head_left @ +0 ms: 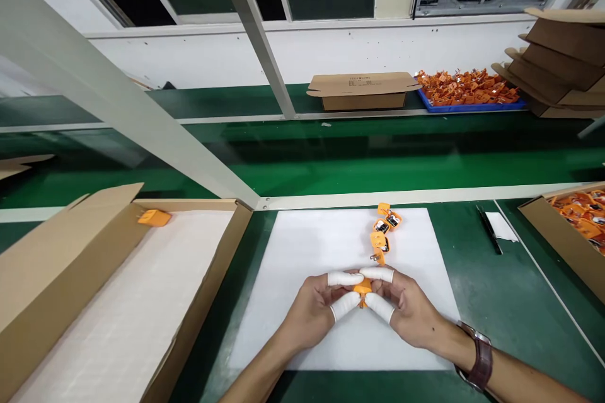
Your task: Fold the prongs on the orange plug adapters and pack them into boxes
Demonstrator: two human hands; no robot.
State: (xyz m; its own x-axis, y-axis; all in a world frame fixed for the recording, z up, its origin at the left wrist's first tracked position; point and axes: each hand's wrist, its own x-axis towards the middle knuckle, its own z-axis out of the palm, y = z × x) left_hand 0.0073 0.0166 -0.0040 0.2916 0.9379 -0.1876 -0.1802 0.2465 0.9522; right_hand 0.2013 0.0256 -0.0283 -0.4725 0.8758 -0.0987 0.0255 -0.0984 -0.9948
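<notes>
My left hand (pixel 314 312) and my right hand (pixel 409 305) meet over a white sheet (pixel 278 264). Between their fingertips both hold one small orange part (pixel 362 288), with a small metallic piece at its lower end. White covers wrap the thumbs and index fingers. Just beyond my fingers, several orange parts (pixel 378 239) lie in a loose line on the sheet, some showing dark and silvery insides. A brown-strapped watch (pixel 481 356) is on my right wrist.
An open carton (pixel 243 227) on the left holds one orange block (pixel 154 218) in its far corner. At right are a black pen (pixel 489 230), a paper scrap (pixel 501 227) and a carton of orange parts (pixel 562 245). Behind, a blue tray (pixel 472 108) and cartons (pixel 363 101) line a shelf.
</notes>
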